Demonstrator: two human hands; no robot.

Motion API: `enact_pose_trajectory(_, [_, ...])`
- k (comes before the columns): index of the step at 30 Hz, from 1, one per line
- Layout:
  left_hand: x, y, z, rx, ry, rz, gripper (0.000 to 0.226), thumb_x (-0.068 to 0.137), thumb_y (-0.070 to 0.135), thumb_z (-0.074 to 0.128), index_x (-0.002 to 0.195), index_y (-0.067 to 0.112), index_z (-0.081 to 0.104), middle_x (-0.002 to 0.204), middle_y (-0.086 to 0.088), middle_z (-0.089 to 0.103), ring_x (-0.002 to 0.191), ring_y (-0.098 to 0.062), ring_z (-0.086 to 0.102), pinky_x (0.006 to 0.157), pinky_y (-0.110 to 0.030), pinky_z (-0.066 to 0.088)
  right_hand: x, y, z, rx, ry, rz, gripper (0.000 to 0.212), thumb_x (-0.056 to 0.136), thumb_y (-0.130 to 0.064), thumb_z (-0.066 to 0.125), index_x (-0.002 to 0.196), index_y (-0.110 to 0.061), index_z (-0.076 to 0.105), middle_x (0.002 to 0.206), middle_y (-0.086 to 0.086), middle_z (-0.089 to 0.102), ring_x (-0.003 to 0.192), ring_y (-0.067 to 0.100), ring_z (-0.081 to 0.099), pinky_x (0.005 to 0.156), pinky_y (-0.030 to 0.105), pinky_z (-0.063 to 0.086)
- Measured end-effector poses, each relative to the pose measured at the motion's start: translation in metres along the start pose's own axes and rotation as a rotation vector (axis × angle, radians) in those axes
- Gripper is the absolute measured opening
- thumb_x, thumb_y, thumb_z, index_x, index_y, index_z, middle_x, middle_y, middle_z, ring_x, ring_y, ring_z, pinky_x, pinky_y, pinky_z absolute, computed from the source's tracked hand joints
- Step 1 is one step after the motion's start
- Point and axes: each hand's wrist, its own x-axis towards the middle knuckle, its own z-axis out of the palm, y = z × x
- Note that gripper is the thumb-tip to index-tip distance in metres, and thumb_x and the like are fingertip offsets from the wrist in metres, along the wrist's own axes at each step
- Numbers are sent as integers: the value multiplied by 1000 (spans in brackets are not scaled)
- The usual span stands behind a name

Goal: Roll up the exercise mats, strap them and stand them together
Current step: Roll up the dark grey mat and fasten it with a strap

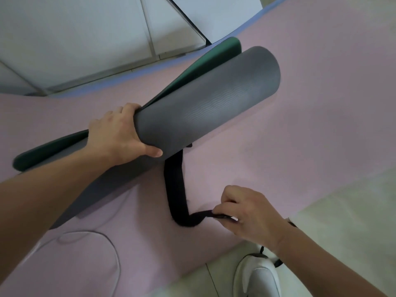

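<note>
A grey exercise mat (205,103) with a green underside lies rolled into a thick tube across the middle of the view. Its loose end spreads flat toward the lower left. My left hand (120,133) grips the near end of the roll, thumb on top. A black strap (175,189) runs out from under the roll and curves toward the lower right. My right hand (246,215) pinches the strap's free end just above the pink mat (310,103), which lies unrolled beneath everything.
The pink mat has a blue edge along its far side, by white wall panels (85,39). Pale floor tiles (353,200) lie at the right. A white shoe (257,277) stands at the bottom edge. A thin white cable (111,243) loops over the pink mat at lower left.
</note>
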Motion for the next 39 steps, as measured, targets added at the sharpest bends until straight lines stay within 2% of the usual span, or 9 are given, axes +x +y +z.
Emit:
enact_pose_trajectory(11, [-39, 12, 24, 220, -189, 346, 116, 47, 81, 70, 144, 36, 25, 136, 7, 48, 120, -20, 49, 97, -39, 39, 39, -40, -23, -18, 123, -181, 4, 83, -12, 72, 84, -16, 73, 89, -1, 62, 76, 20, 54, 69, 33, 40])
enact_pose_trajectory(17, [-61, 2, 51, 215, 28, 447, 115, 45, 77, 65, 141, 20, 36, 130, -4, 57, 108, -28, 58, 84, -44, 43, 86, -39, -31, 14, 158, -219, 7, 86, -14, 67, 88, -10, 72, 116, 7, 68, 106, 27, 63, 96, 41, 46])
enact_pose_trajectory(23, [-77, 1, 41, 166, -172, 426, 112, 59, 74, 36, 154, 17, 27, 154, -7, 35, 139, -28, 36, 109, -47, 31, 107, -19, -10, 41, 35, -63, 22, 89, -36, 57, 91, -18, 70, 131, 6, 64, 127, 23, 56, 109, 49, 40])
enact_pose_trajectory(26, [-74, 6, 10, -10, -406, 310, 86, 72, 73, 29, 146, 33, 42, 149, 8, 39, 134, -17, 38, 110, -40, 31, 101, -13, 2, 15, -23, -56, 21, 87, -38, 58, 91, -20, 69, 124, 1, 68, 118, 19, 61, 98, 46, 49])
enact_pose_trajectory(28, [-53, 12, -4, -210, -440, 107, 51, 90, 63, 40, 115, 30, 70, 124, 9, 63, 111, -15, 58, 100, -37, 44, 92, -16, 9, 2, 19, -50, 19, 88, -37, 61, 89, -21, 71, 121, -5, 69, 114, 16, 63, 92, 41, 50])
enact_pose_trajectory(30, [-17, 12, 2, -375, -366, -127, 36, 98, 44, 48, 93, 19, 73, 96, -2, 74, 85, -20, 70, 86, -38, 55, 84, -19, 15, 6, 82, -41, 18, 90, -35, 63, 88, -21, 73, 122, -8, 69, 115, 12, 63, 95, 38, 49])
enact_pose_trajectory(32, [23, 13, 23, -496, -355, -317, 27, 97, 33, 54, 102, 8, 64, 92, -14, 72, 70, -26, 73, 72, -39, 61, 82, -19, 19, 10, 122, -36, 16, 90, -33, 64, 88, -21, 74, 123, -9, 69, 116, 10, 63, 96, 38, 50])
enact_pose_trajectory(34, [54, 23, 44, -610, -347, -428, 39, 93, 31, 64, 117, 3, 54, 107, -20, 65, 79, -28, 69, 67, -36, 60, 83, -16, 21, 20, 146, -31, 14, 90, -32, 64, 88, -21, 73, 122, -11, 69, 116, 7, 62, 96, 38, 50])
enact_pose_trajectory(39, [90, 37, 79, -587, -311, -487, 89, 75, 23, 86, 142, 5, 31, 139, -18, 43, 124, -37, 50, 103, -44, 46, 86, -11, 24, 35, 203, -43, 15, 92, -30, 64, 87, -19, 73, 120, -11, 70, 113, 7, 64, 96, 35, 50])
